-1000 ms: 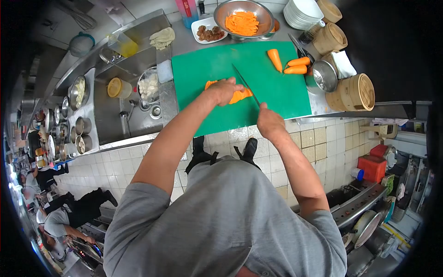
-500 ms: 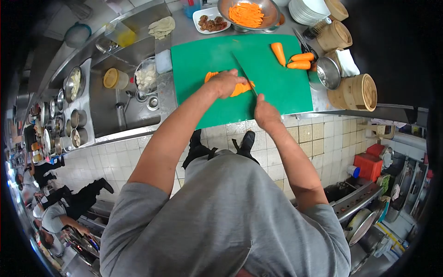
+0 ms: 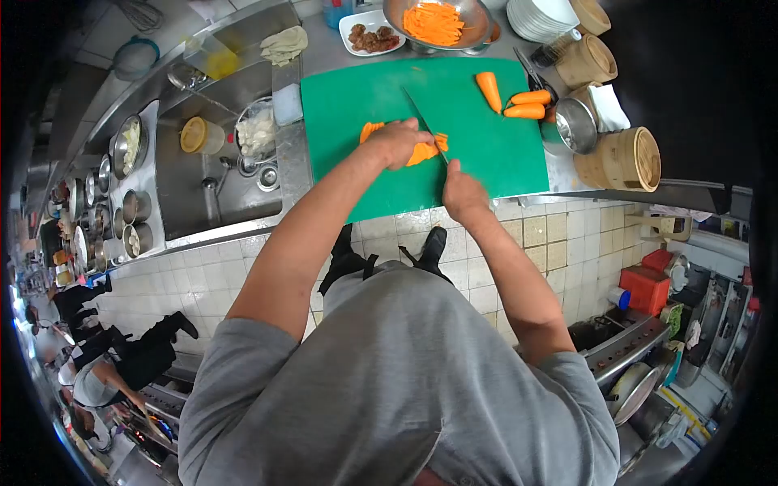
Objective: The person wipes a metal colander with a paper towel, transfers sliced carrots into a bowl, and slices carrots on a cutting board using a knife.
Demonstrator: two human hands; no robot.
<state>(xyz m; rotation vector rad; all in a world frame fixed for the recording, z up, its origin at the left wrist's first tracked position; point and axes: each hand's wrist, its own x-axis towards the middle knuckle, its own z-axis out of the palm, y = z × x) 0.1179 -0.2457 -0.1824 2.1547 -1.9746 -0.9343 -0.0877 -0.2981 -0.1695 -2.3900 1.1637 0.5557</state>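
Note:
On the green cutting board (image 3: 348,97), my left hand (image 3: 395,145) presses down on a row of sliced carrot (image 3: 420,154), its fingers bent over the slices. More orange slices stick out on the far side of that hand. My right hand (image 3: 465,194) is closed round the handle of a kitchen knife (image 3: 416,107). The blade points away from me and stands right beside my left fingertips, among the carrot. A few cut carrot strips (image 3: 442,142) lie just right of the blade. Peeled whole carrots (image 3: 489,91) rest at the board's far right.
Behind the board stand a metal bowl of carrot strips (image 3: 433,24) and a white dish of brown pieces (image 3: 372,34). Bamboo steamers (image 3: 608,160) and a steel pot (image 3: 572,128) line the right side. A sink (image 3: 182,174) lies left. Other people work at far left.
The knife and my right hand have shifted slightly left. More cut carrot shows right of the blade. My left hand stays almost in place on the slices.

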